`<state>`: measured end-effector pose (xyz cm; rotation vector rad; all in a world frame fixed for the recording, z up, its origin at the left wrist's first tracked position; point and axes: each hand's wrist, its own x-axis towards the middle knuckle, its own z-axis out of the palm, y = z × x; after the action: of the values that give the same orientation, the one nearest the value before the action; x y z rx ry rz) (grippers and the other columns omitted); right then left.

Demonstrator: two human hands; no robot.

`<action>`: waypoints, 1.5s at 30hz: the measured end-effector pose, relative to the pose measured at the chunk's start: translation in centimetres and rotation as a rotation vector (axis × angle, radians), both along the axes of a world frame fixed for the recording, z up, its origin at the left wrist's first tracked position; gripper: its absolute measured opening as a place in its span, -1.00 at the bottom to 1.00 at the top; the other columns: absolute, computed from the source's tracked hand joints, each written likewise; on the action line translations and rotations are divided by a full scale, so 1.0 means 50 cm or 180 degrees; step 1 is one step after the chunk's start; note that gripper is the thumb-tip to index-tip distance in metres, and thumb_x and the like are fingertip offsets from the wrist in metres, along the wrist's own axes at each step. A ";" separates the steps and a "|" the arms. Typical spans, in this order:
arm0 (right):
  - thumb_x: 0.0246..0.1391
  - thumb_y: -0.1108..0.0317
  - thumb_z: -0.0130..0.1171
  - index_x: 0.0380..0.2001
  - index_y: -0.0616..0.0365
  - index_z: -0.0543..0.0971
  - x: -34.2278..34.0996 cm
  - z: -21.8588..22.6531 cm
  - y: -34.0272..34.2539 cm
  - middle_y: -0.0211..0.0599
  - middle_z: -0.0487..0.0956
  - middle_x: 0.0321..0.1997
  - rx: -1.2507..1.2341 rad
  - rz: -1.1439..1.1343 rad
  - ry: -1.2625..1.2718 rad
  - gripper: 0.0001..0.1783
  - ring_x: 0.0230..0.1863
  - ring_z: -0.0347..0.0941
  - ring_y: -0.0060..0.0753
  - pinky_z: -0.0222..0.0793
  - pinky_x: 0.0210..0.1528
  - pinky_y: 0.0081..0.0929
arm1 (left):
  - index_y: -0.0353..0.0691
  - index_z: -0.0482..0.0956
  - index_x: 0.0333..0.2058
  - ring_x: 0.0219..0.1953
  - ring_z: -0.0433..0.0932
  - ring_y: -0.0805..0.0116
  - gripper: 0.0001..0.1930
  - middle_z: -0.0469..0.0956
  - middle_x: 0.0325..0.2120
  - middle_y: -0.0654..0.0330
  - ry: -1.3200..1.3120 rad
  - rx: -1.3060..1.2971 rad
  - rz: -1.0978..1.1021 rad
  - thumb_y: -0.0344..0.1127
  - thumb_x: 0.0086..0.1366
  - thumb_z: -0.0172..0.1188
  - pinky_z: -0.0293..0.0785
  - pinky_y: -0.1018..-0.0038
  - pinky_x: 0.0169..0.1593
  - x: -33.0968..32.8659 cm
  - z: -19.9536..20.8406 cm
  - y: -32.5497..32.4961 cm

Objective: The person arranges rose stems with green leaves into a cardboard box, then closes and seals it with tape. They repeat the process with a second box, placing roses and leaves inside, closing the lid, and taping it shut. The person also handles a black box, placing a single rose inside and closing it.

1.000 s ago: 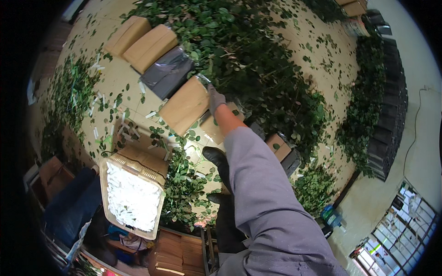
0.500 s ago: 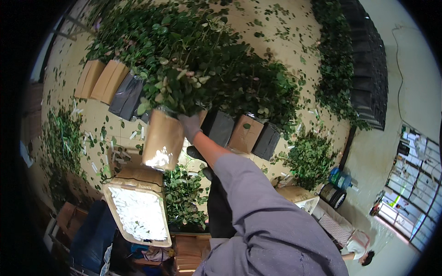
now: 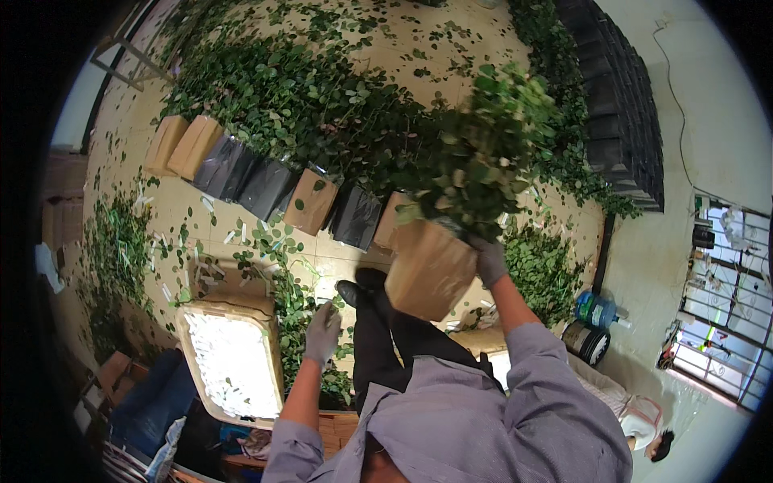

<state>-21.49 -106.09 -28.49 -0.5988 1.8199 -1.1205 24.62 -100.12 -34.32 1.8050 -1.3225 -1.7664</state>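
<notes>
My right hand (image 3: pixel 489 259), in a grey glove, grips a bunch of leafy green stems (image 3: pixel 495 153) where they come out of a brown cardboard wrap (image 3: pixel 432 271) with clear plastic over it. The bunch is held up above the floor, right of my legs, its leaves pointing away from me and blurred. What lies inside the wrap is hidden. On the left, my gloved left hand (image 3: pixel 323 332) hangs free, fingers extended, near loose leaves on the floor. A basket (image 3: pixel 272 354) of small white pieces stands to its left.
Several similar bunches in brown and black wraps (image 3: pixel 311 201) lie in a row ahead. More black-wrapped bunches (image 3: pixel 620 105) line the right wall. Leaf piles (image 3: pixel 113 262) and white scraps litter the floor. A blue water bottle (image 3: pixel 594 310) stands at right, and another person (image 3: pixel 644 427) is beyond.
My right hand has carried the wrapped bunch from the left of centre to the right. My left hand has come into view, and my legs show more fully.
</notes>
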 end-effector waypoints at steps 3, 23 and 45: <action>0.22 0.39 0.19 -0.03 0.34 0.66 -0.135 -0.052 0.096 -0.24 0.69 -0.01 0.0214 0.0001 0.0345 -0.68 -0.04 0.60 -0.19 0.48 0.10 -0.28 | -0.21 0.41 0.29 0.21 0.48 -0.01 -0.41 0.51 0.13 -0.08 0.0235 -0.0531 -0.0962 -0.14 0.35 0.27 0.42 0.20 0.25 -0.152 0.059 -0.101; 0.42 -0.02 0.05 0.45 0.21 0.18 -0.280 -0.634 0.093 -0.13 0.54 0.07 0.1500 -0.0097 0.0312 -0.26 -0.11 0.46 -0.26 0.41 -0.06 -0.24 | -0.16 0.22 0.40 0.44 0.15 -0.13 -0.26 0.14 0.44 -0.05 0.0219 -0.0372 -0.2214 -0.07 0.33 0.25 0.14 0.15 0.46 -0.643 -0.341 -0.105; 0.04 -0.13 0.30 0.04 0.36 0.62 -0.331 -0.273 0.498 0.25 0.63 0.06 0.2929 0.3374 0.0380 -0.26 0.15 0.55 0.20 0.45 0.18 -0.04 | 0.00 0.62 0.08 0.05 0.62 -0.12 -0.48 0.67 -0.04 -0.06 -0.1986 0.1303 -0.1659 0.22 0.35 0.10 0.53 0.14 0.12 -0.083 0.176 0.445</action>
<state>-38.04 -81.18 -42.15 -0.8701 1.5112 0.4508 20.49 -77.89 -25.49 2.5663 -1.9131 -1.9002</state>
